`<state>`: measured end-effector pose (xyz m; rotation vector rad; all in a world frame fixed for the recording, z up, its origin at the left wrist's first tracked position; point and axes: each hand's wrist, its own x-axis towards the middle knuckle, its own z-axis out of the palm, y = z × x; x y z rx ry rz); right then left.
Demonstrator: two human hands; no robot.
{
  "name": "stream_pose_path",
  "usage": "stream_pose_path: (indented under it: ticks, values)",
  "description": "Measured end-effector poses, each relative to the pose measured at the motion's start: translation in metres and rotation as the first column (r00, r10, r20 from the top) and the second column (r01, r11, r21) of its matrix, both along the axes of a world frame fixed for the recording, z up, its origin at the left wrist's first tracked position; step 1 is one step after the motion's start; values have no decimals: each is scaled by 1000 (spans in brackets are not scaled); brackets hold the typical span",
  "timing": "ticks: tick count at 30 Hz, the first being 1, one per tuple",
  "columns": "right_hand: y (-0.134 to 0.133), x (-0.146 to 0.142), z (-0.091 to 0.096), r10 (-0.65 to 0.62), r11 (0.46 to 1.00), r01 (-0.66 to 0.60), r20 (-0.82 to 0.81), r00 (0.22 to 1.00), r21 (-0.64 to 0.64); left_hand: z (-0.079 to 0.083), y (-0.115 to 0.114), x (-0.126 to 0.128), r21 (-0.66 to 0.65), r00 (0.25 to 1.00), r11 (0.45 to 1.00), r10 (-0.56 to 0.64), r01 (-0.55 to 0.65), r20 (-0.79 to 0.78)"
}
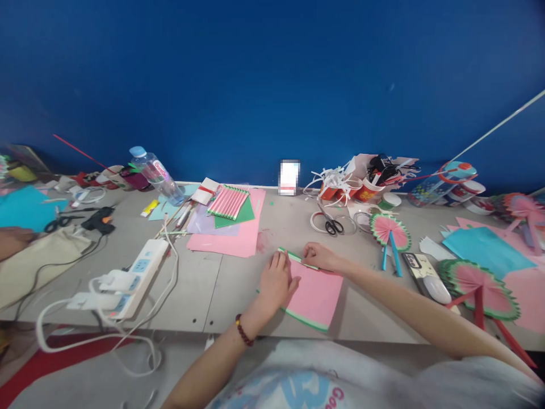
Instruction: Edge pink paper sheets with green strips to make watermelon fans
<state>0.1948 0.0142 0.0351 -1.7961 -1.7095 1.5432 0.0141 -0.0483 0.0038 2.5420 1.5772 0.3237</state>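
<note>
A pink sheet of paper (317, 292) with green strips along its near and far edges lies on the table in front of me. Its far edge is folded over in a narrow band. My left hand (276, 278) rests on the sheet's left side, fingertips at the folded band and thumb spread away. With curled fingers, my right hand (321, 257) pinches the same band farther right. Beyond my left hand, a pleated pink and green paper (230, 203) lies on coloured sheets. Scissors (332, 226) lie beyond my right hand.
A white power strip (142, 272) with cables stands at left, near a water bottle (157, 173). Watermelon-like paper fans (390, 231) and a phone (419, 272) lie at right. Cups of paper scraps (336, 190) line the wall. Another person's hand (15, 241) is far left.
</note>
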Motion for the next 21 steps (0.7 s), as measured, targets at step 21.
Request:
stream_pose_path:
  ticks: [21]
  values:
    - [3, -9, 1, 63, 990, -101, 339, 939, 95, -4, 0, -3, 68, 999, 998, -13, 16, -44]
